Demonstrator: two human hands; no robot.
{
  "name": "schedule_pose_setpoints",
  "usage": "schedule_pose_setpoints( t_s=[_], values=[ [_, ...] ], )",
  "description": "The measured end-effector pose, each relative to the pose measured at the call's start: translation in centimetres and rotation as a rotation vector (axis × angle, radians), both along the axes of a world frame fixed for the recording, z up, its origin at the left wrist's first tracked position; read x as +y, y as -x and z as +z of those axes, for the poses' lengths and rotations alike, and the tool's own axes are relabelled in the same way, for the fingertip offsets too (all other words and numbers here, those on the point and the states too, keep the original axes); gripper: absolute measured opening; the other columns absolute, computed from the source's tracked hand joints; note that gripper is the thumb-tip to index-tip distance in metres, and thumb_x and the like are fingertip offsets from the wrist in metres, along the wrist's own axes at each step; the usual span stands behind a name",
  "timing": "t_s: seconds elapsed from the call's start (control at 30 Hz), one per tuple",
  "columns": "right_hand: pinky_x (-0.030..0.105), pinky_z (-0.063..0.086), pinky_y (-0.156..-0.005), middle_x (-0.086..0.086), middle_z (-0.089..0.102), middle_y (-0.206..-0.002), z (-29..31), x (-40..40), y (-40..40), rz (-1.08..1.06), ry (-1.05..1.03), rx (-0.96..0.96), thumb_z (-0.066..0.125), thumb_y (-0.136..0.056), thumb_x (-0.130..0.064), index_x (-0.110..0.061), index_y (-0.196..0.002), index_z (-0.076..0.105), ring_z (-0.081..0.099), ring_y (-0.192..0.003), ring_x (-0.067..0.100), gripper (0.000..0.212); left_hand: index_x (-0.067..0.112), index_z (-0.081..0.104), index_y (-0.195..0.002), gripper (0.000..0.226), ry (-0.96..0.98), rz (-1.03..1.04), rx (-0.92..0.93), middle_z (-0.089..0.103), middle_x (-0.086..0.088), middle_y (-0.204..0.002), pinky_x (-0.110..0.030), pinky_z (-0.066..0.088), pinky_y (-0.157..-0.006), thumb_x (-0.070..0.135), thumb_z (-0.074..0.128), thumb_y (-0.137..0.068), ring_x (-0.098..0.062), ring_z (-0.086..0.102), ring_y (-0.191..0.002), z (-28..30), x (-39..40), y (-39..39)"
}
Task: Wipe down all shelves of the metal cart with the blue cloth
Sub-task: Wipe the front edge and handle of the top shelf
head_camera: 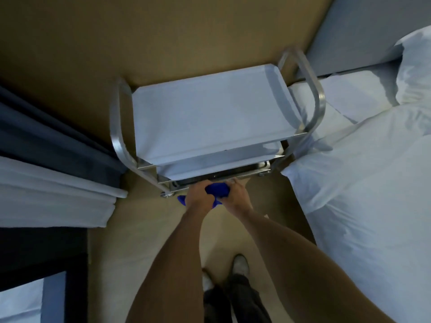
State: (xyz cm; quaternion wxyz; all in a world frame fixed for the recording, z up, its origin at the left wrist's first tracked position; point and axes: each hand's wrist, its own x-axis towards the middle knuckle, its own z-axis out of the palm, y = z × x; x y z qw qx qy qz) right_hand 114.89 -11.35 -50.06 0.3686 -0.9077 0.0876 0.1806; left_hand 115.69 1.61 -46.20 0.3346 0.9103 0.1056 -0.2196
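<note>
Now both hands, left hand (198, 194) and right hand (235, 194), grip the bunched blue cloth (218, 191) at six o'clock of the three-shelf silver metal cart (210, 113); pushing hard could roll it away.

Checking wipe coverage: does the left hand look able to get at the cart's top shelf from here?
Probably yes. The top shelf lies bare and open from above, and the left hand is low at the cart's near edge, so it need only lift.
</note>
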Motion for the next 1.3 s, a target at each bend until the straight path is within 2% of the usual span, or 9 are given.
schedule_pose_setpoints(
  t_s=[0.23,0.33,0.5,0.6,0.73,0.93,1.1,1.2,1.3],
  values=[
    [0.038,0.053,-0.071,0.003,0.063,-0.079,-3.6,2.7,2.6,-0.139,-0.063,0.035,0.055,-0.071,-0.001,-0.014,-0.091,0.06,0.062,-0.079,0.024,0.024,0.025,0.059,-0.1,0.033,0.082,0.117,0.11,0.063,0.004,-0.094,-0.025,0.041,-0.066,0.004,0.057,-0.075,-0.017,0.058,-0.082,-5.9,1.7,2.9],
    [0.028,0.045,-0.063,0.002,0.062,-0.074,-5.9,3.6,3.5,-0.251,-0.08,0.107,0.054,-0.074,-0.003,-0.009,-0.09,0.065,0.059,-0.073,0.02,0.02,0.024,0.055,-0.102,0.029,0.016,0.036,0.2,0.057,0.006,-0.089,-0.028,0.042,-0.069,0.013,0.066,-0.077,-0.017,0.055,-0.082,-9.6,2.5,4.5],
    [0.022,0.035,-0.049,-0.003,0.053,-0.057,-11.6,5.2,3.5,-0.417,-0.161,0.139,0.054,-0.077,-0.008,-0.018,-0.065,0.054,0.052,-0.057,0.017,0.016,0.023,0.057,-0.091,0.021,-0.017,0.011,0.15,0.063,-0.001,-0.088,-0.029,0.043,-0.067,0.006,0.051,-0.082,-0.021,0.056,-0.079,-16.0,4.4,4.3],
    [0.029,0.044,-0.055,0.0,0.058,-0.063,-16.2,6.6,2.4,-0.49,-0.235,0.097,0.052,-0.067,-0.02,-0.018,-0.067,0.057,0.057,-0.063,0.02,0.006,0.023,0.064,-0.107,0.032,-0.051,0.049,0.041,0.068,-0.004,-0.1,-0.031,0.047,-0.073,0.01,0.053,-0.081,-0.025,0.061,-0.088,-20.1,5.4,2.7],
    [0.033,0.047,-0.068,0.001,0.063,-0.076,-23.5,7.3,-0.4,-0.476,-0.236,-0.057,0.046,-0.06,-0.027,-0.013,-0.084,0.063,0.06,-0.074,0.023,0.032,0.018,0.058,-0.103,0.023,-0.047,0.126,-0.045,0.064,-0.005,-0.09,-0.03,0.043,-0.067,0.014,0.057,-0.08,-0.023,0.057,-0.08,-26.0,5.9,-0.3],
    [0.04,0.051,-0.076,0.009,0.066,-0.088,-30.9,5.9,-4.5,-0.362,-0.21,-0.209,0.054,-0.081,-0.016,-0.011,-0.095,0.059,0.061,-0.081,0.029,0.016,0.019,0.058,-0.097,0.016,-0.027,0.122,-0.168,0.061,-0.003,-0.087,-0.032,0.047,-0.07,0.015,0.053,-0.082,-0.025,0.06,-0.082,-33.4,5.2,-4.0],
    [0.046,0.053,-0.083,0.007,0.062,-0.09,-31.3,5.8,-7.5,-0.301,-0.02,-0.467,0.048,-0.093,-0.023,-0.015,-0.105,0.049,0.063,-0.086,0.027,0.015,0.02,0.055,-0.098,0.027,0.032,0.065,-0.366,0.065,-0.008,-0.096,-0.038,0.049,-0.076,0.005,0.04,-0.081,-0.029,0.057,-0.085,-33.3,4.5,-6.5],
    [0.038,0.049,-0.077,0.007,0.059,-0.089,-27.6,5.8,-8.1,-0.26,0.003,-0.641,0.047,-0.095,-0.023,-0.01,-0.117,0.049,0.06,-0.084,0.024,0.025,0.018,0.055,-0.105,0.028,0.022,0.129,-0.548,0.063,-0.008,-0.093,-0.041,0.049,-0.08,0.007,0.043,-0.082,-0.027,0.058,-0.086,-29.6,4.0,-6.7],
    [0.043,0.049,-0.081,0.008,0.06,-0.084,-22.6,5.3,-7.7,-0.158,0.075,-0.783,0.047,-0.091,-0.025,-0.008,-0.117,0.049,0.056,-0.077,0.027,0.032,0.016,0.053,-0.101,0.022,-0.003,0.198,-0.694,0.061,-0.006,-0.085,-0.04,0.05,-0.077,0.01,0.05,-0.08,-0.026,0.058,-0.081,-25.2,3.3,-5.7]
  ],
)
